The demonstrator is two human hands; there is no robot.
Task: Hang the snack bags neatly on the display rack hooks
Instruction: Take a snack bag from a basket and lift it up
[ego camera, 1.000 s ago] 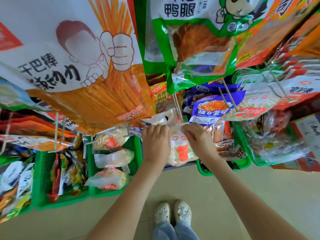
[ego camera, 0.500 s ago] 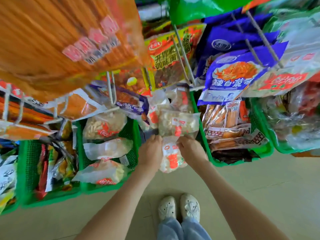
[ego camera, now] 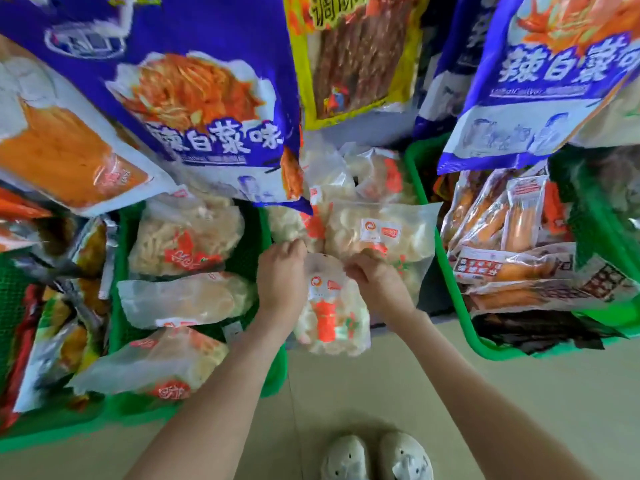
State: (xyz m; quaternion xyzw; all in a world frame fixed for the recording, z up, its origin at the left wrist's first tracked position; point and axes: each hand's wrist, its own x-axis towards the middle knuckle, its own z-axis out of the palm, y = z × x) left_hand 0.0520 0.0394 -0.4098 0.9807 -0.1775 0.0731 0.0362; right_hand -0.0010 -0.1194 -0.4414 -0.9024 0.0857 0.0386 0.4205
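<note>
Purple bag (ego camera: pixel 194 109) nearer overhead now; snack bag (ego camera: pixel 329 306) between left hand (ego camera: pixel 278 275), right hand (ego camera: pixel 375 282).

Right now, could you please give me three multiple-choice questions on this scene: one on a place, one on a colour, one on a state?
1. The held bag is: A far left; B between the left hand and right hand; C at the top edge.
2. The baskets are: A green; B red; C black.
3. The two hands: A hang idle; B lie flat; C both grip the bag.

Answers:
1 B, it hangs between and just below them.
2 A, their rims and walls are green.
3 C, the fingers of both curl on its top edge.
</note>
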